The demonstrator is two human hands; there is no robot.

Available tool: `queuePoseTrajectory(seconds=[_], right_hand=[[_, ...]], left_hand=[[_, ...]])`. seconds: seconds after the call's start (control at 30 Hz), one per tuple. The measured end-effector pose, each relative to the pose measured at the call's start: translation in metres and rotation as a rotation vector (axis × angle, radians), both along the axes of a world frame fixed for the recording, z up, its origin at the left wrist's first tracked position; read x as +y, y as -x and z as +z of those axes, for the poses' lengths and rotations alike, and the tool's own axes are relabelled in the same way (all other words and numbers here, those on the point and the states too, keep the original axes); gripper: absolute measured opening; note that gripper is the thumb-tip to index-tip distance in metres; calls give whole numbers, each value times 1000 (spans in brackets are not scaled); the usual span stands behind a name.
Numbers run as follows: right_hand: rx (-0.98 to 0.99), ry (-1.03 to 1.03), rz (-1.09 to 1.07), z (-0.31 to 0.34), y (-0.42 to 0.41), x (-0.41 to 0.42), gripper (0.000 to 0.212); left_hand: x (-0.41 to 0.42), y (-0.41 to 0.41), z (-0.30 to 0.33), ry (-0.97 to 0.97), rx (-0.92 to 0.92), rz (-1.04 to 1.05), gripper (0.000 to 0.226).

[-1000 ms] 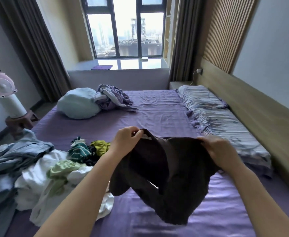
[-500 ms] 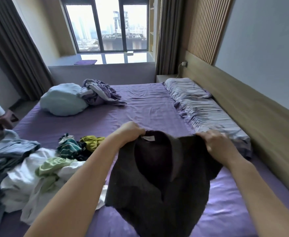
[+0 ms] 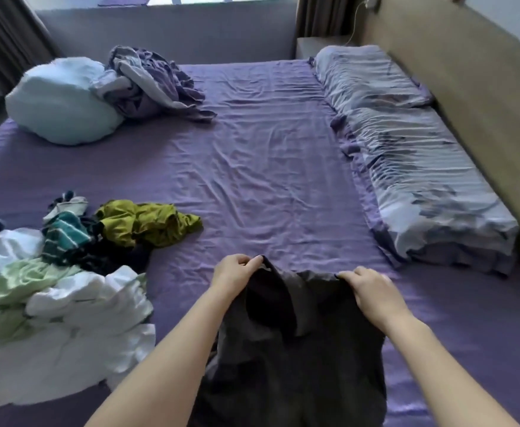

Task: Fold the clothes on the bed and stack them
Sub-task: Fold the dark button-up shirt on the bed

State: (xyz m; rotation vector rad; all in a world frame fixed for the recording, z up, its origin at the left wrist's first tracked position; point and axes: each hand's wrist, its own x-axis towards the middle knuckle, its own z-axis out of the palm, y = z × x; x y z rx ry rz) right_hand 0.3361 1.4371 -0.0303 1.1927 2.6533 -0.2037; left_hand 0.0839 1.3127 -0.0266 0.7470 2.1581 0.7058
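Two pillows (image 3: pixel 406 143) along the headboard, one pale blue cushion (image 3: pixel 58 101) — plus one dark shirt (image 3: pixel 298 349). Two hands (image 3: pixel 234 272) on it.

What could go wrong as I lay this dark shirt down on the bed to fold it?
1. Both hands, left hand and right hand, pinch only the top edge of the dark shirt, so its lower part may land bunched.
2. The sheet is wrinkled, so folds could come out uneven.
3. The clothes pile lies close on the left; a sleeve could catch it.

Purple bed (image 3: pixel 268 155), clothes heap (image 3: pixel 67 288), pillows (image 3: pixel 406 143), bundle (image 3: pixel 58 100)
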Motion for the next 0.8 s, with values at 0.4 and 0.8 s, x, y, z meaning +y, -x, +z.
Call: queuePoseTrajectory(seconds=[0.4, 0.8], right_hand=[[-38, -26, -68, -112, 63, 77, 31], [335, 367, -158, -141, 141, -7, 48]], left_hand=[[95, 41, -115, -124, -306, 221, 38], [-22, -1, -147, 106, -109, 3, 72]])
